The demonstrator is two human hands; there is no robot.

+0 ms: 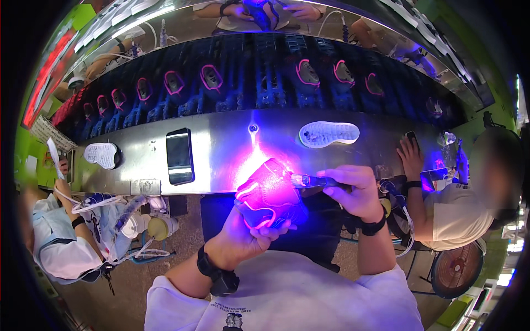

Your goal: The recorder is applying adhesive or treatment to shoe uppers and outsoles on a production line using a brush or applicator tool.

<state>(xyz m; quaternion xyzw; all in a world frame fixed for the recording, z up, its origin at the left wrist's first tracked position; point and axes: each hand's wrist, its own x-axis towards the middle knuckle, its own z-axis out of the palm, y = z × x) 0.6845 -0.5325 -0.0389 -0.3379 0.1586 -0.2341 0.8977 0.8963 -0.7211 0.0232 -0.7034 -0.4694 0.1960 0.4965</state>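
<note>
Bare left hand [251, 237]: in the head view, it cupped from below a rounded, soft-looking shoe upper [270, 190], its fingers curled firmly around the underside.
Shoe upper: it was held tilted at the near edge of a long, silver metal bench [215, 132], washed in pink and violet light that hid its own colour; a glowing pink line edged its lower left part.
Bare right hand [356, 193]: it held a slim, dark-handled brush [317, 181] in a narrow pinch between thumb and fingers.
Brush: its pale tip pointed left, at the right side of the upper; glare left contact impossible to tell.
Wrists: a bulky black strapped device [218, 276] circled the left, a thin black band [375, 225] the right.
Bench top: a black flat phone [180, 157] lay left of a small round metal fitting [253, 128]; an oblong white ridged sole [329, 134] lay to its right, and a second white sole [101, 155] far left.
Dark blue slatted conveyor [269, 91]: it ran behind the bench, bearing dark shoe pieces with glowing pink outlines [212, 78].
Right side: a co-worker's hand [411, 160] rested on the bench.
</note>
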